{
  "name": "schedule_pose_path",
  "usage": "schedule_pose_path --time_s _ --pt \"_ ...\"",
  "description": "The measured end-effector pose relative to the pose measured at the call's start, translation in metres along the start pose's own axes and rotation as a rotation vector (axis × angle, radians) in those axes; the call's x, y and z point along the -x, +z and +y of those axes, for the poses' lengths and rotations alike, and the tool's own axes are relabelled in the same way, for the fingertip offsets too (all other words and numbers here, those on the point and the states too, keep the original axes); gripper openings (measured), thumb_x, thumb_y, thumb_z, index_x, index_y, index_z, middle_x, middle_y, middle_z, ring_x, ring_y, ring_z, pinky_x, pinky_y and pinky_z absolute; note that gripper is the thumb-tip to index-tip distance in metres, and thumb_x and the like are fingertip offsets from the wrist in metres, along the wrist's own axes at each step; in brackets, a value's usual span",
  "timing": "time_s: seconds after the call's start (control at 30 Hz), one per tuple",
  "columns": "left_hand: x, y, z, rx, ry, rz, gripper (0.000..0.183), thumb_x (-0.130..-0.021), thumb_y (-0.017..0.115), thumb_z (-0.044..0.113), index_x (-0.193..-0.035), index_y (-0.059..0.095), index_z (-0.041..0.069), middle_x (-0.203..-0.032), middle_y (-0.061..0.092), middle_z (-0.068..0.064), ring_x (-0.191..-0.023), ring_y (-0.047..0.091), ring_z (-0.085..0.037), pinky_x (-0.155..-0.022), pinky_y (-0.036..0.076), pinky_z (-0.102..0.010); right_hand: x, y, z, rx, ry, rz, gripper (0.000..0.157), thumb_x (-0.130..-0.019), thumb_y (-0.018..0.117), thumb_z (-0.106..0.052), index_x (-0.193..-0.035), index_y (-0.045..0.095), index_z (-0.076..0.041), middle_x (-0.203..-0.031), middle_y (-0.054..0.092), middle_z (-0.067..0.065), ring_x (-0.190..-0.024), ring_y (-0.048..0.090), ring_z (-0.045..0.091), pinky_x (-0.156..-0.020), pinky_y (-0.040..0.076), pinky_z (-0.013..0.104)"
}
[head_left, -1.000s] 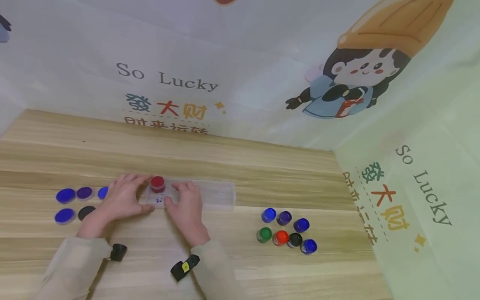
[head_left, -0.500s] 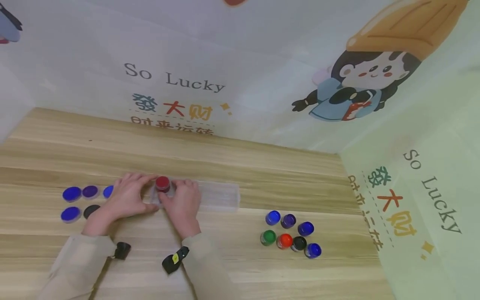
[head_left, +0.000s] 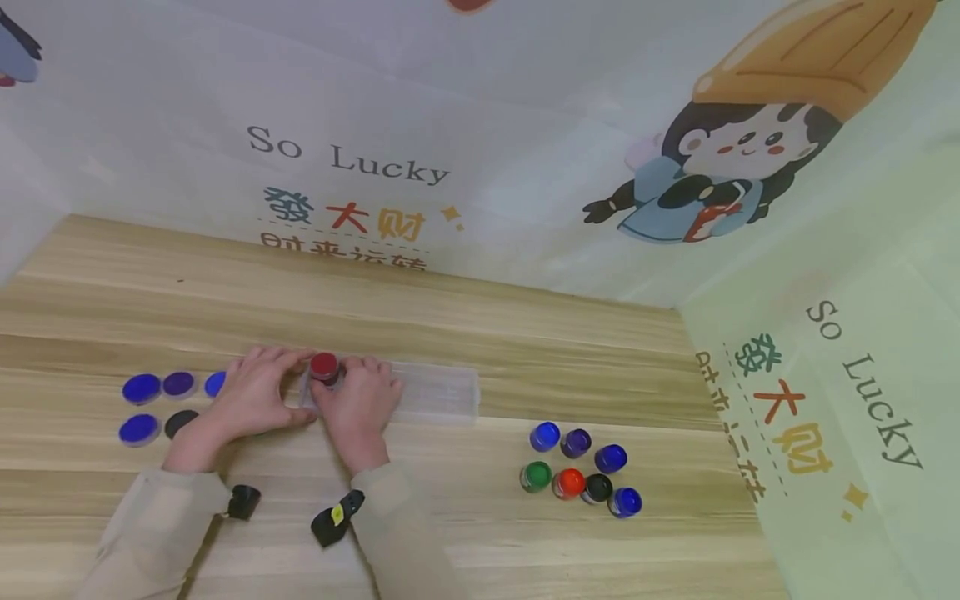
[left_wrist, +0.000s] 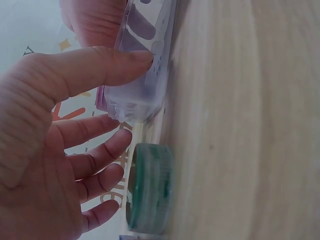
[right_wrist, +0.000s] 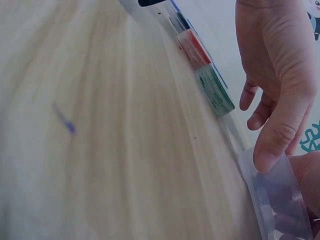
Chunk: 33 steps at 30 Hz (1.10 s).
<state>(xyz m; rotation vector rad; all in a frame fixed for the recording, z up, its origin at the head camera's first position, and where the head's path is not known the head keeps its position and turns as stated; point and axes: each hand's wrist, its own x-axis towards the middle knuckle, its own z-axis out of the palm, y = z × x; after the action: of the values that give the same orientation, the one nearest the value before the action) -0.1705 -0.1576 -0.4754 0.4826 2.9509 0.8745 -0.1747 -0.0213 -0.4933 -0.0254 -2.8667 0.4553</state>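
A long clear plastic box [head_left: 442,392] lies on the wooden table. At its left end stands a small jar with a dark red lid [head_left: 324,367]. My left hand [head_left: 255,393] grips that end, thumb along the near side and index finger at the far corner; its other fingers spread past the box in the left wrist view. My right hand [head_left: 360,408] reaches over the box and pinches the jar between thumb and index finger. Beside the left fingers is a green lid [left_wrist: 152,190]. Most of the right hand is out of the right wrist view.
To the left lie round lids, among them a blue one [head_left: 141,389], a purple one [head_left: 178,384] and a black one [head_left: 180,422]. At right stand several small paint jars, including a green one [head_left: 536,476] and a red one [head_left: 570,483]. A printed cloth [head_left: 510,183] hangs behind.
My right hand has moved left along the box and closed its thumb and index finger on the red-lidded jar. The left hand keeps its hold; the head view has shifted slightly.
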Motion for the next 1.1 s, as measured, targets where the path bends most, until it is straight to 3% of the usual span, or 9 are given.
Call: schedule_pose_path --time_s 0.13,0.23,0.43,0.57,0.73,0.9,1.0,1.1 --pt "0.0 0.0 0.0 -0.007 0.003 0.001 0.079 -0.063 0.082 0.028 -0.128 0.05 -0.003 -0.112 0.058 -0.022 -0.108 0.042 -0.043 -0.085 0.03 -0.061 0.0 0.0 0.001 -0.042 -0.007 0.032 0.034 -0.07 0.076 -0.048 -0.089 0.071 -0.021 -0.086 0.065 -0.008 -0.085 0.056 0.012 -0.074 0.034 0.033" --pt "0.0 0.0 0.001 -0.018 0.005 0.003 0.08 -0.063 0.081 0.028 -0.129 0.05 -0.003 -0.114 0.057 -0.023 -0.11 0.042 -0.044 -0.085 0.03 -0.061 0.001 -0.001 0.004 -0.14 -0.019 0.072 0.031 -0.07 0.078 -0.041 -0.089 0.07 -0.017 -0.087 0.065 -0.006 -0.084 0.057 0.011 -0.074 0.034 0.031" --pt "0.0 0.0 0.001 -0.035 0.002 -0.004 0.081 -0.064 0.08 0.029 -0.131 0.047 -0.002 -0.116 0.055 -0.023 -0.112 0.04 -0.045 -0.085 0.03 -0.061 0.001 -0.008 0.017 -0.48 -0.081 0.132 0.027 -0.069 0.078 -0.015 -0.089 0.063 -0.007 -0.083 0.061 0.001 -0.073 0.056 0.01 -0.068 0.04 0.016" --pt "0.0 -0.003 0.005 -0.015 0.03 0.02 0.079 -0.065 0.081 0.029 -0.131 0.048 0.0 -0.112 0.056 -0.021 -0.11 0.041 -0.044 -0.084 0.031 -0.06 0.002 -0.015 0.027 -0.686 -0.12 0.146 0.028 -0.066 0.075 -0.002 -0.089 0.06 -0.003 -0.081 0.059 0.004 -0.071 0.056 0.011 -0.063 0.043 0.012" --pt "-0.002 -0.009 0.019 0.062 0.133 0.125 0.067 -0.067 0.082 0.024 -0.125 0.056 0.004 -0.104 0.06 -0.015 -0.104 0.046 -0.036 -0.084 0.033 -0.057 0.004 -0.032 0.036 -0.829 -0.143 0.168 0.027 -0.067 0.072 0.002 -0.09 0.059 -0.001 -0.078 0.06 0.007 -0.066 0.057 0.01 -0.059 0.046 0.013" --pt "-0.006 -0.018 0.043 0.17 0.309 0.266 0.059 -0.065 0.082 0.015 -0.118 0.06 0.004 -0.104 0.061 -0.013 -0.096 0.05 -0.03 -0.079 0.036 -0.051 0.008 -0.059 0.042 -0.982 -0.097 0.166 0.024 -0.069 0.07 0.005 -0.09 0.059 0.002 -0.076 0.062 0.011 -0.063 0.059 0.012 -0.057 0.051 0.018" --pt "-0.008 -0.025 0.058 0.256 0.411 0.319 0.054 -0.065 0.079 0.007 -0.116 0.061 0.003 -0.105 0.062 -0.01 -0.095 0.051 -0.024 -0.078 0.039 -0.043 0.01 -0.078 0.045 -1.038 -0.075 0.164 0.023 -0.07 0.071 0.006 -0.09 0.06 0.003 -0.076 0.063 0.013 -0.064 0.061 0.015 -0.058 0.053 0.021" --pt "-0.009 -0.032 0.075 0.354 0.476 0.329 0.049 -0.069 0.076 0.001 -0.116 0.062 0.003 -0.105 0.062 -0.005 -0.097 0.05 -0.018 -0.08 0.038 -0.035 0.013 -0.097 0.048 -1.096 -0.082 0.139 0.023 -0.071 0.072 0.005 -0.091 0.061 0.003 -0.078 0.064 0.015 -0.065 0.061 0.015 -0.06 0.054 0.024"
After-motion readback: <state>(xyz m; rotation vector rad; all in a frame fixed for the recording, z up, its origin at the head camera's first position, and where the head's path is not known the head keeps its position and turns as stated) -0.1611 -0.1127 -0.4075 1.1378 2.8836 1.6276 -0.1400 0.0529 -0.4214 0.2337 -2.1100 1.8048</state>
